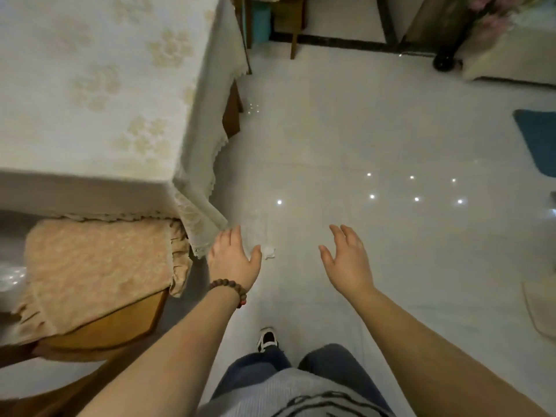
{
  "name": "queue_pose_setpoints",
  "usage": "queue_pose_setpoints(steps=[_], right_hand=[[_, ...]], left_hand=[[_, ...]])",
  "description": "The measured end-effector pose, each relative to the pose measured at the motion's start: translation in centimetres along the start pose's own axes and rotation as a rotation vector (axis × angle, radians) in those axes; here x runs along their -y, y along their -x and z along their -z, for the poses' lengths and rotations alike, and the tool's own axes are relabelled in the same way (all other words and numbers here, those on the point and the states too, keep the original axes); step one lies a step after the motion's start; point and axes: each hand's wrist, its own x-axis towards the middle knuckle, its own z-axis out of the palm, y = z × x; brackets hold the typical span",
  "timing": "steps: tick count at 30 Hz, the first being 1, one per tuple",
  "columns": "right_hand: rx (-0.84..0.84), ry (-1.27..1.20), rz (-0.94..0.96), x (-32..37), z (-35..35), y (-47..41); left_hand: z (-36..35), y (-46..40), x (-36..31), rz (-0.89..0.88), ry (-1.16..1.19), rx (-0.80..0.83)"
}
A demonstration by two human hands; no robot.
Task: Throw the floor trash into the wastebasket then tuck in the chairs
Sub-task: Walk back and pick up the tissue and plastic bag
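Observation:
A crumpled white piece of trash (268,253) lies on the pale tiled floor beside the table's near corner. My left hand (233,261), with a bead bracelet on the wrist, reaches down with straight fingers, its thumb right next to the trash; I cannot tell whether it touches it. My right hand (346,261) hovers open to the right, holding nothing. A wooden chair with a peach cushion (99,266) stands pulled out at the left, its seat partly under the tablecloth. A teal bin (260,22) that may be the wastebasket stands at the far end.
The table under a cream floral cloth (90,85) fills the upper left. A brown chair part (231,114) shows under its right side. A blue mat (538,139) lies at the right. Wooden legs (294,40) and furniture stand at the back.

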Motion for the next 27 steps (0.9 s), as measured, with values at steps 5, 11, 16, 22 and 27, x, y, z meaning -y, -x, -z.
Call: queue_pose_setpoints(steps=[5, 11, 16, 22, 27], right_hand=[[0.106, 0.041, 0.143, -0.1, 0.8, -8.3], [0.278, 0.113, 0.382, -0.2, 0.6, -20.3], [0.468, 0.213, 0.617, -1.3, 0.1, -30.4], [0.586, 0.342, 0.749, -2.7, -3.0, -38.1], [0.664, 0.353, 0.783, -3.9, -9.1, -40.7]], left_hand=[[-0.4, -3.2, -1.4, 0.172, 0.040, -0.041], [-3.2, -8.5, -4.4, 0.444, 0.110, -0.138], [-7.8, -11.7, -9.1, 0.764, 0.227, -0.217], [-14.0, -13.6, -12.4, 1.002, 0.326, -0.200], [-19.9, -16.0, -11.5, 1.076, 0.374, -0.189]])
